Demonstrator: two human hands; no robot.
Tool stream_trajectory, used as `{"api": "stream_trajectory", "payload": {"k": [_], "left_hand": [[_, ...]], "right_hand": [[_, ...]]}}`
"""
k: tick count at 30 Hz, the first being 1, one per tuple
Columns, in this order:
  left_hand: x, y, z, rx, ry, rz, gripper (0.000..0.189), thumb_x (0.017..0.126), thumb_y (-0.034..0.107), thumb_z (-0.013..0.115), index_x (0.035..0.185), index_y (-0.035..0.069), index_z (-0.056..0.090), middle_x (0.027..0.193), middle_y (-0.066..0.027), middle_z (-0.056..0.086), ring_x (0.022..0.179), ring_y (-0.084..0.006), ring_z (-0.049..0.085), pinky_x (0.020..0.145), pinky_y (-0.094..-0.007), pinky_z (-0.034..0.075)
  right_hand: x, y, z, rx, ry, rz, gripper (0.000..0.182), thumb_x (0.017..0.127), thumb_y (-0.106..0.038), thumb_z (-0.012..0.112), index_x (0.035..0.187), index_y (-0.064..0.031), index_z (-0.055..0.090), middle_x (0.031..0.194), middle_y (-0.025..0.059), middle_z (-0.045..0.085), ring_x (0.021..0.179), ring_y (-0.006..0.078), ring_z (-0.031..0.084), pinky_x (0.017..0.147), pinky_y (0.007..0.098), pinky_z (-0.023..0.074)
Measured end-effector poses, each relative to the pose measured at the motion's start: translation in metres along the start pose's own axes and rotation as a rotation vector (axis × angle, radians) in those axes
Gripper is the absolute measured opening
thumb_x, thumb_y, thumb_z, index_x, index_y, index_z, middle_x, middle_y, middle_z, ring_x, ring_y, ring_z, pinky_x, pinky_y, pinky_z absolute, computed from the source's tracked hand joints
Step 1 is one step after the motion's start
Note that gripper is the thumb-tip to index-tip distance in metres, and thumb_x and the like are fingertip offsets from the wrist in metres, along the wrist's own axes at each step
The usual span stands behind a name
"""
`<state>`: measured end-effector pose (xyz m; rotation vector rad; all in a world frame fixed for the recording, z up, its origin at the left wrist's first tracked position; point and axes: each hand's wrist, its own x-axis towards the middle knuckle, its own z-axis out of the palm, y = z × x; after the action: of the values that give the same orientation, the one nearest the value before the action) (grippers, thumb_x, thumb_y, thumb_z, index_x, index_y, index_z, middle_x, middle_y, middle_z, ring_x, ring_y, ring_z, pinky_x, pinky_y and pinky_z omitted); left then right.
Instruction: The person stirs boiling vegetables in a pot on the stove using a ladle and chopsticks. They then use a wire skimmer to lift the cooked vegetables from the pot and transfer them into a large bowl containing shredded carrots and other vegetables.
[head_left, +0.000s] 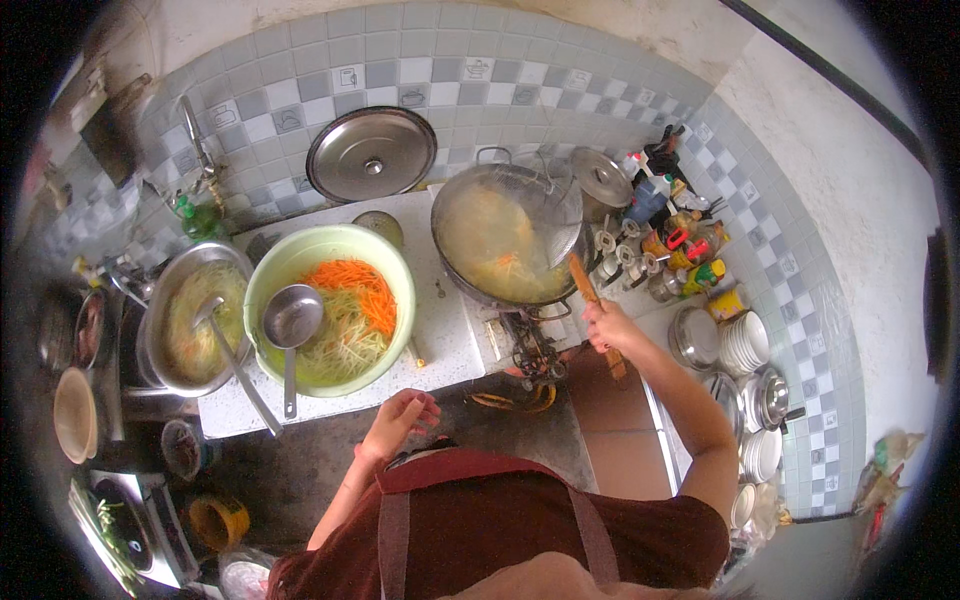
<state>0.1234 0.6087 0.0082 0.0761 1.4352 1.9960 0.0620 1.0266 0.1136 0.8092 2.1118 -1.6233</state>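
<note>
My right hand (609, 327) is closed around the wooden handle (581, 277) of a wire-mesh skimmer (556, 217). The skimmer's mesh lies over the right side of a large wok (448, 255). Cloudy, steaming liquid with pale and orange shreds (502, 262) fills the wok, and part of it is hidden behind the mesh. Held in front of my body, my left hand (405, 420) is empty, its fingers loosely bent. Nearest to it is a pale green basin (409, 300) with shredded carrot (360, 289), pale shredded vegetable (341, 349) and a metal ladle (292, 315).
Left of the basin, a steel bowl (161, 315) holds shreds in liquid and a long-handled utensil (244, 379). A round lid (371, 154) leans on the tiled wall. Seasoning bottles (686, 240) and stacked bowls (744, 337) crowd the right side. A gas burner (536, 345) sits below the wok.
</note>
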Motion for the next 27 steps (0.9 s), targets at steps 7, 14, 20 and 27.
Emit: {"api": "stream_trajectory", "payload": {"k": [7, 14, 20, 27], "left_hand": [[-0.011, 0.006, -0.005, 0.034, 0.090, 0.020, 0.028, 0.100, 0.025, 0.047, 0.112, 0.001, 0.055, 0.103, -0.0111, 0.064, 0.090, -0.0184, 0.063, 0.074, -0.0313, 0.051], [-0.021, 0.013, -0.005, 0.046, 0.113, 0.009, 0.028, 0.100, 0.026, 0.047, 0.111, 0.001, 0.055, 0.102, -0.0109, 0.064, 0.089, -0.0181, 0.063, 0.075, -0.0316, 0.050], [-0.022, 0.009, -0.010, 0.046, 0.121, 0.021, 0.029, 0.100, 0.027, 0.046, 0.110, 0.002, 0.056, 0.101, -0.0100, 0.064, 0.089, -0.0172, 0.063, 0.074, -0.0305, 0.050], [-0.019, 0.008, -0.004, 0.052, 0.137, 0.007, 0.029, 0.100, 0.028, 0.046, 0.109, 0.001, 0.056, 0.102, -0.0099, 0.064, 0.089, -0.0165, 0.062, 0.074, -0.0300, 0.050]], "right_hand": [[-0.003, 0.011, 0.015, 0.541, -0.470, 0.249, 0.023, 0.102, -0.028, 0.041, 0.093, -0.0073, 0.047, 0.059, -0.0056, 0.035, 0.044, 0.0065, 0.031, 0.037, 0.0233, 0.0293], [-0.024, 0.015, 0.013, 0.783, -0.660, 0.191, 0.022, 0.102, -0.027, 0.041, 0.098, -0.0066, 0.049, 0.065, -0.0075, 0.038, 0.047, 0.0009, 0.031, 0.039, 0.0167, 0.0280], [-0.039, 0.008, -0.023, 0.653, -0.612, 0.106, 0.024, 0.101, -0.031, 0.045, 0.102, -0.0072, 0.050, 0.065, -0.0087, 0.036, 0.046, 0.0007, 0.030, 0.039, 0.0173, 0.0275], [-0.018, -0.005, -0.081, 0.282, -0.298, -0.045, 0.031, 0.100, -0.040, 0.044, 0.099, -0.0096, 0.050, 0.060, -0.0068, 0.037, 0.043, 0.0042, 0.031, 0.036, 0.0245, 0.0278]]}}
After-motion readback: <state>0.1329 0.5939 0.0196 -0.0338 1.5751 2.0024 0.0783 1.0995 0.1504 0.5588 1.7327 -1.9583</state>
